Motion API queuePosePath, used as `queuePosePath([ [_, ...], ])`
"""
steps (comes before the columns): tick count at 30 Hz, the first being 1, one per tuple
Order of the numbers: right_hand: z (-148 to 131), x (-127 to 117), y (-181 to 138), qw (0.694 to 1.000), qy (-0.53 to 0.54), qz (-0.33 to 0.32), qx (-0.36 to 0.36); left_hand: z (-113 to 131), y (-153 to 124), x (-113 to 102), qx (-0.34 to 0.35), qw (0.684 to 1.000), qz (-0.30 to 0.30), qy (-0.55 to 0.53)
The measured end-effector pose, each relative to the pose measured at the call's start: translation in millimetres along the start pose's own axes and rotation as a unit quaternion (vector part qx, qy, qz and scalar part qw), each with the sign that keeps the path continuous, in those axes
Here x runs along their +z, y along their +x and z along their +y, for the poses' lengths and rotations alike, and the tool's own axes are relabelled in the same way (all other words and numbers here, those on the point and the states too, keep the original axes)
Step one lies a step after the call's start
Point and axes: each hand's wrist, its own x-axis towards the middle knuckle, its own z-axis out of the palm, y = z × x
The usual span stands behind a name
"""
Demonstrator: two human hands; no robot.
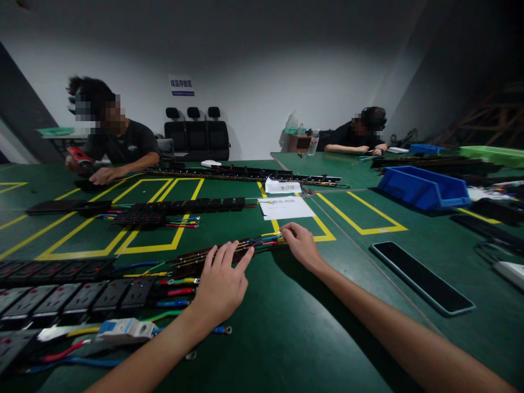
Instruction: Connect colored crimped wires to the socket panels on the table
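Note:
My left hand [221, 281] lies flat on a long dark socket strip [196, 261] on the green table, fingers stretched out along its top. My right hand [301, 243] pinches the coloured wires [268, 238] that come out of the strip's right end, with yellow, blue and red leads showing beside the fingertips. Both forearms reach in from the bottom of the view.
More socket strips [61, 297] with coloured leads lie at the left, and others [180, 207] further back. White paper sheets [284, 207] sit beyond my hands. A blue bin [423, 188] and a black tray [421, 278] are at the right. Two people sit at the far side.

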Motion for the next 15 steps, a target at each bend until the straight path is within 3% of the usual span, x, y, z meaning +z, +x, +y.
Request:
queuePosePath([
  [15,2.6,1.1,-0.4,1.0,0.016,-0.005,0.0,1.0,0.5,-2.5,-0.009,1.0,0.004,-0.015],
])
